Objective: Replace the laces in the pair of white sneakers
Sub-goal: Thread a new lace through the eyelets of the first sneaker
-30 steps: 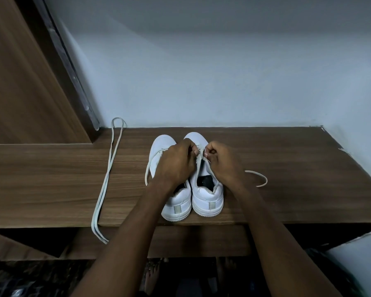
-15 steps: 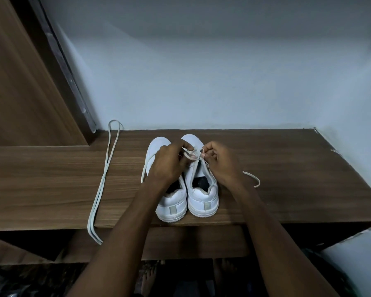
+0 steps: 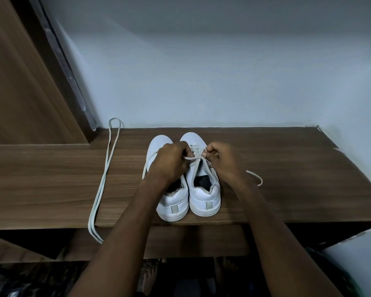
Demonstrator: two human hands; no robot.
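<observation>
Both hands are over the right sneaker, which sits beside its twin near the front edge of the counter. The left hand has its fingers curled round one strand of the lace; the right hand pinches the other. Threading looks well underway. Next: feed an end through the following eyelet. A spare lace lies well left of the sneakers.

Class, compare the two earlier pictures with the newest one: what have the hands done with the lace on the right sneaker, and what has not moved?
The left hand has drawn a strand of the lace out leftward across the right sneaker, while the right hand still pinches it near the eyelets. Nothing was let go. The left sneaker, the spare lace and the shelf stayed put.
</observation>
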